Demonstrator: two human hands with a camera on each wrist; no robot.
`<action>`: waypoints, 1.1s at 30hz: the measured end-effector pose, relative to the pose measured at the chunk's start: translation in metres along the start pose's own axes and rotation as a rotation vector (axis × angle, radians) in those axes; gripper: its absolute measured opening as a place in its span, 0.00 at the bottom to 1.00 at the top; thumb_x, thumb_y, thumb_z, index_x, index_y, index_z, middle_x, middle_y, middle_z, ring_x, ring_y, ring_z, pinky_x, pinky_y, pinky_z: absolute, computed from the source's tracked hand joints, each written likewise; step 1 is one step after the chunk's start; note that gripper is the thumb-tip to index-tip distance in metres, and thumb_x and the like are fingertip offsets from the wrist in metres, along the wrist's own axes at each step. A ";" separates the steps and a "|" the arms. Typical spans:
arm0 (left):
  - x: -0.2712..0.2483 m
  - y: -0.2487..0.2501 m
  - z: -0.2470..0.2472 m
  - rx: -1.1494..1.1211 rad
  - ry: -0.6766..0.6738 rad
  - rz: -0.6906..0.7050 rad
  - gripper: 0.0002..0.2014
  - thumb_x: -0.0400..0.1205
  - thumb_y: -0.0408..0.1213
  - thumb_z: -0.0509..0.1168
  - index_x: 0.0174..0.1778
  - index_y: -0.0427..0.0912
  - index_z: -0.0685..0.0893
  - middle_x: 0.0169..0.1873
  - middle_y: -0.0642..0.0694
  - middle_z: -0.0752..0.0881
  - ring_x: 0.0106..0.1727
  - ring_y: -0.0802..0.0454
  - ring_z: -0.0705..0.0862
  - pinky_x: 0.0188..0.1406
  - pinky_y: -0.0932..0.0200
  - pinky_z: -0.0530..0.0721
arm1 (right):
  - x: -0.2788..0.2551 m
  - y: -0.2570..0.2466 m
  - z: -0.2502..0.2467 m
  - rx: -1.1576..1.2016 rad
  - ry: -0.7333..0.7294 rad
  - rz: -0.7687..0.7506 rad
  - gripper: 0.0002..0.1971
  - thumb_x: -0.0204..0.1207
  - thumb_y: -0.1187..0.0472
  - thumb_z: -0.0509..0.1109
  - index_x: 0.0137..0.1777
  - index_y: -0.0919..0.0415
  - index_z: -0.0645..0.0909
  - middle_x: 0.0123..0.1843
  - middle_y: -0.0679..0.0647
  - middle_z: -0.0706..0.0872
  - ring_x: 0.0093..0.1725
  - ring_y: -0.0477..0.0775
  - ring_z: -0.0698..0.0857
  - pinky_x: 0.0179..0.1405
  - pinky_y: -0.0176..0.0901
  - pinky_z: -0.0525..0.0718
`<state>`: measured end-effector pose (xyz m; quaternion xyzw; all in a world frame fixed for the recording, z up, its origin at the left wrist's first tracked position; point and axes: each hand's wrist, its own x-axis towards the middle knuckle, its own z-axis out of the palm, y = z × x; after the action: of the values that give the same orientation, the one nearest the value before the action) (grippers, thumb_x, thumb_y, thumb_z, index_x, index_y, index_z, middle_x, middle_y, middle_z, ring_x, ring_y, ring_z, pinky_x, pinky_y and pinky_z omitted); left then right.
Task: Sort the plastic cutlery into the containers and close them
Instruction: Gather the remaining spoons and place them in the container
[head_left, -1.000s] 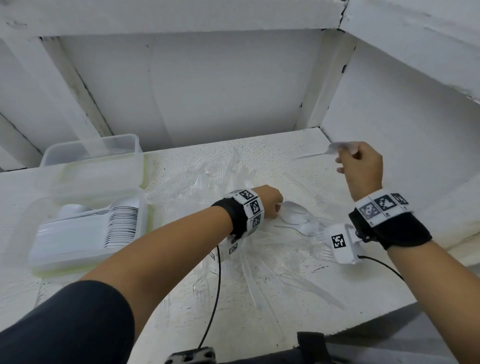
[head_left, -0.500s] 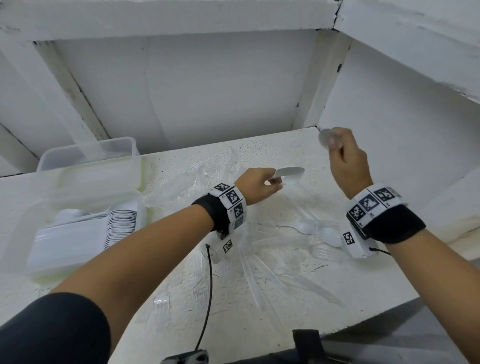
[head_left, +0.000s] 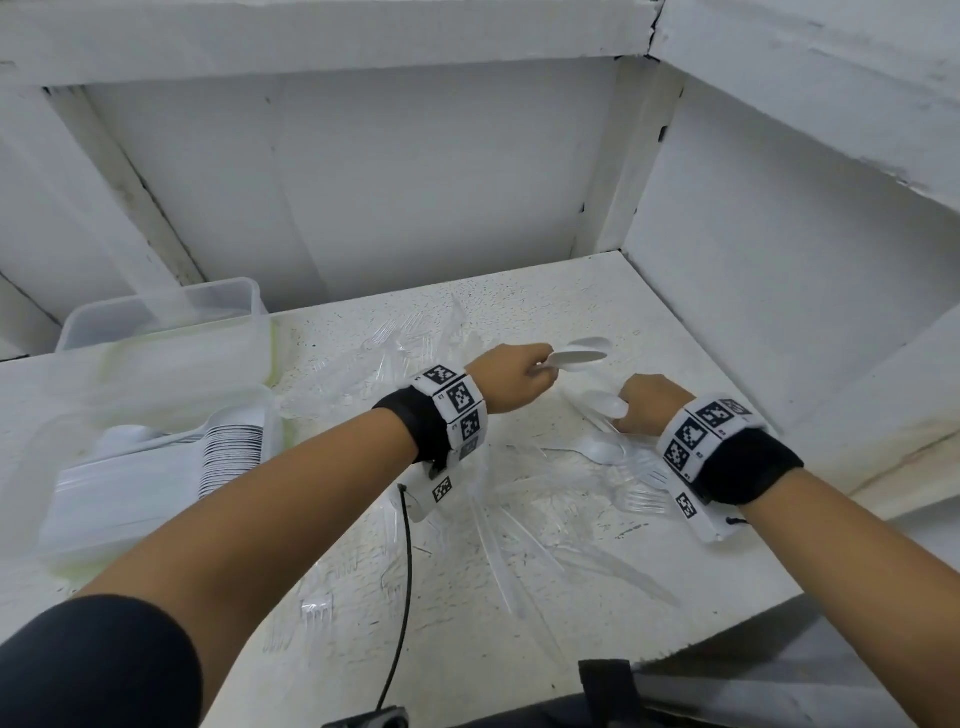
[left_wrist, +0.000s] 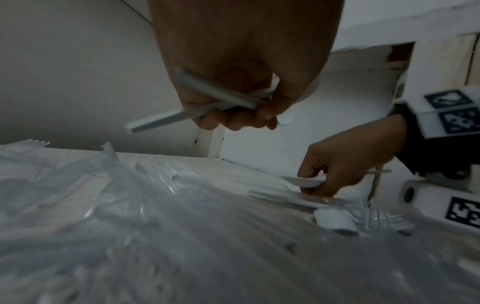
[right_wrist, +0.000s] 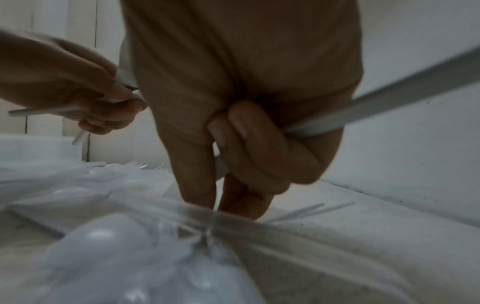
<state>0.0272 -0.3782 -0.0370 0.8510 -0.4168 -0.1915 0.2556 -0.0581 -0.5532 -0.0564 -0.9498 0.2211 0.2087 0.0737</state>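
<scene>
White plastic spoons (head_left: 577, 358) stick out to the right of my left hand (head_left: 535, 366), which holds them above the pile. In the left wrist view its fingers (left_wrist: 233, 119) curl round the white handles (left_wrist: 207, 96). My right hand (head_left: 631, 410) is low over the pile and grips a white spoon (head_left: 607, 406); its handle (right_wrist: 376, 102) crosses the palm while two fingertips (right_wrist: 200, 193) touch the clear cutlery. More white spoons (head_left: 602, 449) lie by that hand. The near container (head_left: 67, 519) at the left holds stacked white spoons (head_left: 228, 452).
A second clear container (head_left: 166, 312) stands behind the first, against the back wall. Clear plastic forks and knives (head_left: 498, 551) are strewn over the speckled white table (head_left: 571, 301). White walls close in the back and right. A black cable (head_left: 405, 597) hangs near the front edge.
My left hand lifted a spoon off the pile and now holds it raised. My right hand, raised with its spoon before, has come down to the pile.
</scene>
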 end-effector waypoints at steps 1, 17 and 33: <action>-0.001 -0.001 0.004 0.012 -0.028 0.002 0.12 0.87 0.40 0.54 0.51 0.35 0.78 0.38 0.43 0.79 0.39 0.47 0.76 0.33 0.57 0.68 | 0.000 -0.001 0.001 0.002 0.006 0.001 0.15 0.79 0.59 0.61 0.31 0.61 0.70 0.34 0.54 0.78 0.40 0.57 0.79 0.32 0.39 0.73; 0.006 0.010 0.030 0.330 -0.319 -0.034 0.13 0.81 0.41 0.64 0.54 0.35 0.81 0.39 0.46 0.77 0.45 0.51 0.73 0.27 0.66 0.65 | -0.010 -0.006 -0.041 0.861 0.668 -0.148 0.09 0.85 0.61 0.56 0.54 0.66 0.75 0.56 0.59 0.85 0.50 0.49 0.77 0.38 0.27 0.74; 0.007 0.016 0.034 0.346 -0.290 -0.051 0.07 0.79 0.35 0.63 0.36 0.42 0.73 0.28 0.51 0.70 0.40 0.49 0.75 0.25 0.66 0.66 | -0.017 0.008 -0.038 1.116 0.582 -0.196 0.08 0.83 0.57 0.59 0.48 0.52 0.80 0.30 0.48 0.73 0.31 0.46 0.72 0.33 0.36 0.71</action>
<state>0.0030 -0.4015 -0.0553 0.8559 -0.4544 -0.2439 0.0382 -0.0620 -0.5628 -0.0152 -0.8023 0.2195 -0.2121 0.5130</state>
